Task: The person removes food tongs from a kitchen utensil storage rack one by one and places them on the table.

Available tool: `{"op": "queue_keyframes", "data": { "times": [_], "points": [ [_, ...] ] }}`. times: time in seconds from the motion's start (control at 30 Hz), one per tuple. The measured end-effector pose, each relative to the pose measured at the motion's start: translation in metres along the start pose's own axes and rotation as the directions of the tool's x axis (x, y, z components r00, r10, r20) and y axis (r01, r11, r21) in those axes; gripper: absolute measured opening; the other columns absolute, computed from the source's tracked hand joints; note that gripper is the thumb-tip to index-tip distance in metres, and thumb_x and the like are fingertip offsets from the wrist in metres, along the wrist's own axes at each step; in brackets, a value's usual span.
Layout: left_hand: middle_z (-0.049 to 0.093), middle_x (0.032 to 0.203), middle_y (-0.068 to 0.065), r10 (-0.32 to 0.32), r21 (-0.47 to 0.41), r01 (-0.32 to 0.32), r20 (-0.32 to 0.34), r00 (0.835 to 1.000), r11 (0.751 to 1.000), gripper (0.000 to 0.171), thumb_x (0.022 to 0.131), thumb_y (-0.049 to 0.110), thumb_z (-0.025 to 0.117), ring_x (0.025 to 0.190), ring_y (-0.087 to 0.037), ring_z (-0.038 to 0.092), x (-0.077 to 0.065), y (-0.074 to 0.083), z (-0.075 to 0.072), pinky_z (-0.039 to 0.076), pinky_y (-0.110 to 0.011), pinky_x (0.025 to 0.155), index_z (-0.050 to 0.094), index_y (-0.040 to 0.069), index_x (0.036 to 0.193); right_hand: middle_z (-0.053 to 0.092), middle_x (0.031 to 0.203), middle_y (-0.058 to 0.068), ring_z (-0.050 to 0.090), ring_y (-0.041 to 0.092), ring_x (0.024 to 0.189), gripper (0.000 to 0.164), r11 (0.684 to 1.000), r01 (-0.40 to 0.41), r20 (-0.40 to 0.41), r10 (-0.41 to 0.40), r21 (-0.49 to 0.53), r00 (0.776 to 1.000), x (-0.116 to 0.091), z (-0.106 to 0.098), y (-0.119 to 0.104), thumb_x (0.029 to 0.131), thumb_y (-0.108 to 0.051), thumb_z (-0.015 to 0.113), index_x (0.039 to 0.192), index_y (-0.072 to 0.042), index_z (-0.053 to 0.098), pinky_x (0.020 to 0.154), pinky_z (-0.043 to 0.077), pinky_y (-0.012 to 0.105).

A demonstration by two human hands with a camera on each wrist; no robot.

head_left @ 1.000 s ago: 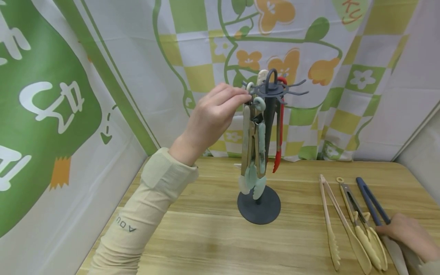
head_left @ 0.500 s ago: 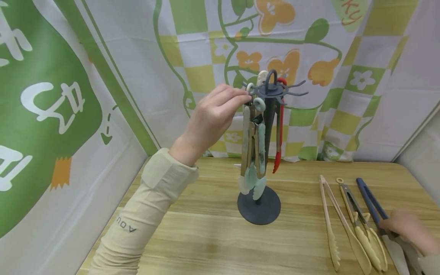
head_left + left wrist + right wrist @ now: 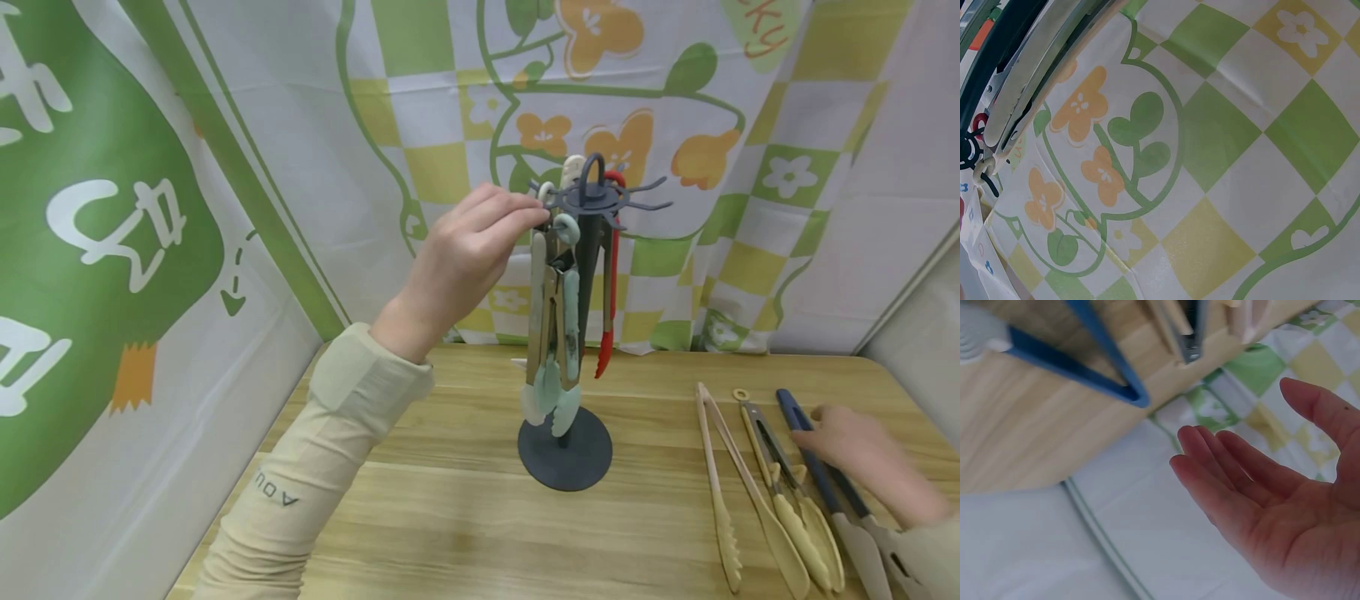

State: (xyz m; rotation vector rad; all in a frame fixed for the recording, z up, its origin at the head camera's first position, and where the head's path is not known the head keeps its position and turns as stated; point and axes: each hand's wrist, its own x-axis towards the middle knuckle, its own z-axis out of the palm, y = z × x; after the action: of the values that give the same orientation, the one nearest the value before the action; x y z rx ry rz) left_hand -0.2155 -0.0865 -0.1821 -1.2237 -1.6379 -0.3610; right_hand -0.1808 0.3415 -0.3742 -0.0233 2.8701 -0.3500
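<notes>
A dark grey rack [image 3: 565, 462] with hooks round its top stands on the table, with several tongs hanging from it. My left hand [image 3: 468, 254] pinches one of its hooks at the left, right beside the rings of the pale green tongs [image 3: 572, 321]. Red tongs [image 3: 604, 354] hang at the rack's right side. My right hand [image 3: 862, 450] hovers over the blue tongs [image 3: 813, 462] on the table. In the right wrist view its fingers [image 3: 1210, 487] are extended and hold nothing, apart from the blue tongs. The left wrist view shows hanging tongs but no hand.
Left of the blue tongs lie yellow tongs [image 3: 783, 483] and spread beige tongs [image 3: 716, 483]. A patterned curtain [image 3: 427, 117] hangs behind the wooden table [image 3: 420, 517], and a green and white sheet [image 3: 112, 208] closes the left side.
My right hand has moved up and away along the blue tongs, from near their lower part toward their far end. My left hand and the rack have stayed put.
</notes>
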Motion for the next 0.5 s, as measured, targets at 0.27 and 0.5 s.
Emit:
{"op": "queue_keyframes", "data": {
  "times": [0.27, 0.5],
  "points": [
    [0.066, 0.090, -0.013, -0.001, 0.002, 0.001, 0.005, 1.000, 1.000, 0.017, 0.089, -0.007, 0.050, 0.082, -0.024, 0.059, 0.000, 0.000, 0.000, 0.050, -0.023, 0.081, 0.066, -0.006, 0.090, 0.054, 0.074, 0.020, 0.045, 0.018, 0.053, 0.067, 0.994, 0.054, -0.088, -0.045, 0.098, 0.995, -0.008, -0.009, -0.035, 0.090, -0.039, 0.051, 0.116, 0.022, 0.042, 0.046, 0.039, 0.031],
    [0.066, 0.090, -0.013, 0.000, 0.005, 0.000, 0.005, 1.000, 1.000, 0.016, 0.089, -0.007, 0.050, 0.082, -0.024, 0.060, 0.000, 0.001, 0.000, 0.050, -0.023, 0.080, 0.066, -0.006, 0.090, 0.053, 0.106, 0.038, 0.058, 0.032, 0.066, 0.063, 0.991, 0.119, -0.180, -0.106, 0.063, 0.978, -0.010, -0.016, -0.060, 0.088, -0.031, 0.056, 0.117, 0.023, 0.042, 0.057, 0.048, 0.046]
  ]
}}
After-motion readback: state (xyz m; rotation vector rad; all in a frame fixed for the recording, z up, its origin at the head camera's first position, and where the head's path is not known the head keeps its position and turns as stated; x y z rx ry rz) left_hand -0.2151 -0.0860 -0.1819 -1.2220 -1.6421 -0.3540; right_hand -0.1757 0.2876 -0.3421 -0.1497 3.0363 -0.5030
